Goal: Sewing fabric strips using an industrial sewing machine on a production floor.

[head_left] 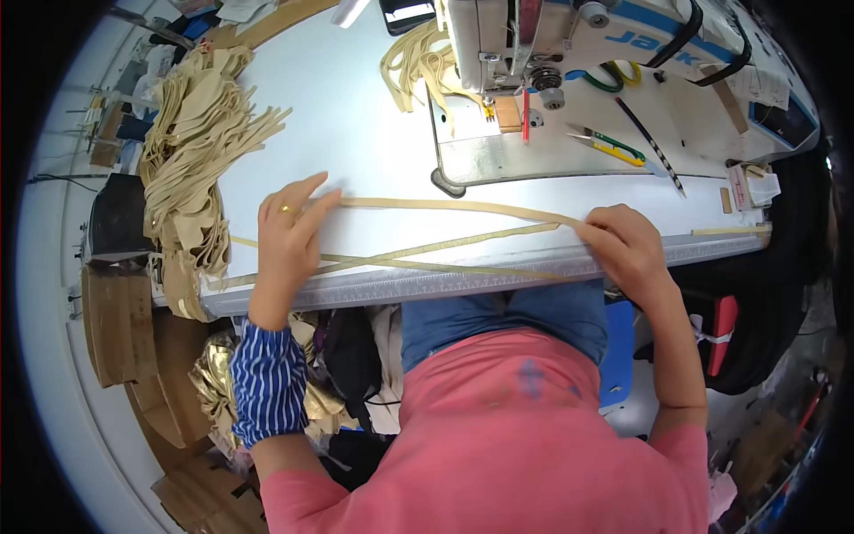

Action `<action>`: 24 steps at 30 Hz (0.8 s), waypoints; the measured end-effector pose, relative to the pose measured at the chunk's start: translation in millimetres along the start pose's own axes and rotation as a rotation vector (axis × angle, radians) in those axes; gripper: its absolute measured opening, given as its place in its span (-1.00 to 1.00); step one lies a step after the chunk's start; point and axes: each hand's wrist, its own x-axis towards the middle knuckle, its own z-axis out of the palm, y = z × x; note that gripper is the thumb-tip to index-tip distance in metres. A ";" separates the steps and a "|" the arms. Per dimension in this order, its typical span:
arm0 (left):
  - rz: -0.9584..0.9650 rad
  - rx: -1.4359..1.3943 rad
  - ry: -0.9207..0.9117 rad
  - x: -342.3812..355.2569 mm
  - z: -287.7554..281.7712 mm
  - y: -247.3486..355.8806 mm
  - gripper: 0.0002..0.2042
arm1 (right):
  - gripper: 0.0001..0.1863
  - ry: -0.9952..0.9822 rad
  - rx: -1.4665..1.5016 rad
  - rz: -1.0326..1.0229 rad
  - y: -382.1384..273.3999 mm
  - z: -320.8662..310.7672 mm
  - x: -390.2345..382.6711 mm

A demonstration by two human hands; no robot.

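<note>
A narrow tan fabric strap (454,205) stretches across the near part of the white table between my hands. My left hand (291,233), with a ring on it, holds the strap's left end at its fingertips. My right hand (630,246) pinches the strap's other end between thumb and fingers. From near that pinch a second length of tan strap (480,238) slants down to the left, passing by my left wrist. Another tan strip (427,265) crosses it at a shallow angle, close to the table's front edge.
A big heap of tan straps (191,151) hangs over the table's left side. A smaller bundle (418,67) lies beside the sewing machine (551,44). Right of the needle area are yellow-and-green snips (614,149) and a striped stick (649,142). A ruler tape (445,289) lines the front edge.
</note>
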 end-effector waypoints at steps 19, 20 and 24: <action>0.022 -0.723 0.000 83.6 42.4 59.9 -0.85 | -0.67 0.023 0.119 0.217 -4.0 10.0 24.4; 0.017 -0.724 0.001 84.9 40.4 62.7 -0.85 | -0.68 0.052 0.124 0.224 -4.3 13.6 28.6; -0.204 -1.169 -0.200 85.7 30.3 79.3 -0.87 | -0.75 0.158 0.298 0.268 -29.1 34.4 63.4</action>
